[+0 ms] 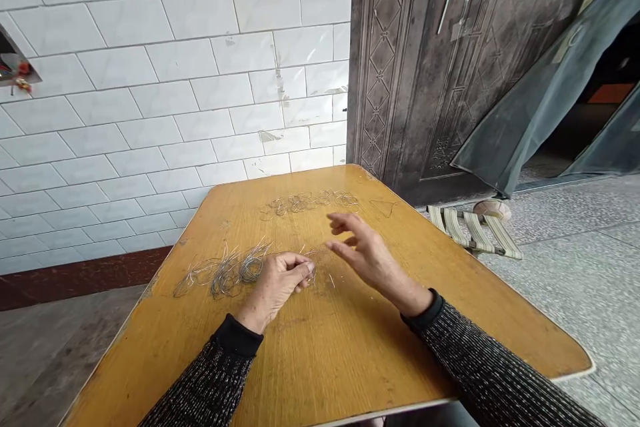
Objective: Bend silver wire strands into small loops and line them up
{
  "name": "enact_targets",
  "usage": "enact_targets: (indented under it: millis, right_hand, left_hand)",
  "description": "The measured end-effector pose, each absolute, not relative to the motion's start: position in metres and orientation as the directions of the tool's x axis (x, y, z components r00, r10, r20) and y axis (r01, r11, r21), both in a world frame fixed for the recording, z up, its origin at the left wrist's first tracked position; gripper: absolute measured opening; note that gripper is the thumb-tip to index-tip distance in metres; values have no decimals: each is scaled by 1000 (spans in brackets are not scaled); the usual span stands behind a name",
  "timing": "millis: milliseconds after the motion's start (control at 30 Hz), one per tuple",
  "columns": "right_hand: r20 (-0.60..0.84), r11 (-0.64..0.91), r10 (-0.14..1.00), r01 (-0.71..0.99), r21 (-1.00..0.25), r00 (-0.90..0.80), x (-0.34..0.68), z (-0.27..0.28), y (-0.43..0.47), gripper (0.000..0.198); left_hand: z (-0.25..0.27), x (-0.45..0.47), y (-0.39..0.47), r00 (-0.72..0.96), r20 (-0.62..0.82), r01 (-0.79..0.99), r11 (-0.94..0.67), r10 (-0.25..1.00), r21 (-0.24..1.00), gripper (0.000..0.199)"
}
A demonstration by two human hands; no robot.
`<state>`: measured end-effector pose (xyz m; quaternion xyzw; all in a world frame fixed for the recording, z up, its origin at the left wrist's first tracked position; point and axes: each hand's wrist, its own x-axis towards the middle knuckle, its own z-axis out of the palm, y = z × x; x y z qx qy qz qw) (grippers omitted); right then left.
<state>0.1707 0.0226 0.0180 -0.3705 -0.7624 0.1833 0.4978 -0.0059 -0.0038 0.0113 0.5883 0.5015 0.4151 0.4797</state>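
Observation:
My left hand [280, 280] is closed in a pinch near the middle of the table, thumb against forefinger. A thin wire [316, 251] shows at its fingertips; most of it is hidden or too fine to follow. To the right, my right hand [370, 257] hovers over the table with thumb and fingers apart, holding nothing I can see. Beside my left hand lie a round grey wire coil [251, 269] and a looser bundle of wires [225, 275] with ends sticking up. Short wire scraps [331, 280] lie between my hands.
Across the wooden table [350, 360], toward its far end, lies a row of looped wires [300, 202]. A wire bent into a triangle [384, 207] is at their right. White tiled wall [200, 80] stands behind; a strapped stool [475, 230] sits right of the table, near a dark door [420, 80].

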Motion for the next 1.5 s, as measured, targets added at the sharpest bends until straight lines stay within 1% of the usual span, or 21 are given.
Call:
enact_targets:
  millis: [33, 67, 133, 200, 233, 300, 400, 500, 600, 700, 767, 867, 967, 1067, 1133, 1167, 1233, 1333, 1433, 1500]
  right_hand:
    - [574, 596, 800, 344, -726, -176, 171, 19, 23, 38]
    - [504, 531, 847, 303, -792, -168, 171, 19, 24, 38]
    - [348, 411, 898, 232, -882, -268, 169, 20, 23, 36]
    - [232, 321, 883, 163, -933, -409, 164, 19, 21, 32]
    - [202, 289, 863, 124, -949, -464, 161, 19, 20, 29]
    - [181, 229, 841, 31, -973, -510, 155, 17, 18, 24]
    - [153, 149, 870, -46, -988, -469, 149, 12, 18, 19]
    - [114, 100, 900, -55, -993, -420, 147, 7, 20, 17]
    - [85, 82, 909, -24, -996, -407, 148, 4, 23, 18]
    - [45, 35, 884, -32, -999, -464, 151, 3, 24, 21]
    - [20, -12, 853, -59, -998, -521, 153, 2, 24, 24]
    - [-13, -81, 823, -93, -992, -569, 156, -1, 26, 25]
    - [-38, -122, 792, -98, -988, -609, 157, -3, 28, 24]
    - [-49, -110, 785, -61, -992, -618, 156, -3, 27, 20]
    - [-55, -59, 800, 13, -998, -598, 155, -1, 26, 18]
    - [-58, -24, 810, 66, -998, -584, 154, 0, 24, 16]
    - [-55, 65, 821, 188, -980, -568, 153, 1, 22, 12]
    - [-25, 199, 819, 325, -925, -574, 151, 0, 19, 11]
    - [12, 252, 817, 339, -906, -577, 150, -1, 17, 13]
    - [29, 241, 814, 291, -926, -580, 150, -2, 17, 13]
  left_hand:
    - [12, -6, -4, 121, 24, 173, -45, 992, 984, 19]
    - [12, -6, -3, 99, 42, 154, -57, 994, 986, 19]
    - [13, -6, -4, 81, 79, 119, -88, 994, 989, 20]
    - [13, -6, -4, 88, 92, 80, -100, 992, 992, 20]
    - [12, -5, -5, 101, 84, 57, -90, 991, 994, 21]
    - [11, -4, -5, 129, 57, 23, -60, 990, 998, 21]
    - [7, -1, -5, 131, 44, 25, -48, 990, 999, 19]
    - [4, 1, -3, 98, 44, 61, -50, 994, 997, 18]
    - [3, 2, -2, 81, 48, 141, -59, 996, 988, 15]
    - [2, 0, -1, 84, 94, 228, -111, 992, 967, 10]
    - [3, -1, 0, 97, 104, 245, -125, 990, 961, 10]
    - [4, -3, -1, 127, 68, 215, -94, 990, 972, 12]
    - [8, -6, -2, 160, 34, 175, -62, 986, 983, 18]
    - [15, -11, -4, 258, -15, 183, -34, 966, 983, 20]
    - [19, -14, -5, 322, -34, 183, -27, 946, 983, 19]
    - [21, -15, -5, 322, -26, 180, -34, 946, 983, 19]
    - [22, -15, -4, 256, 23, 196, -76, 966, 978, 22]
    - [18, -13, -2, 160, 134, 308, -179, 978, 935, 20]
    - [15, -10, 0, 154, 220, 411, -265, 963, 872, 13]
    - [16, -9, -1, 123, 246, 410, -275, 962, 870, 13]
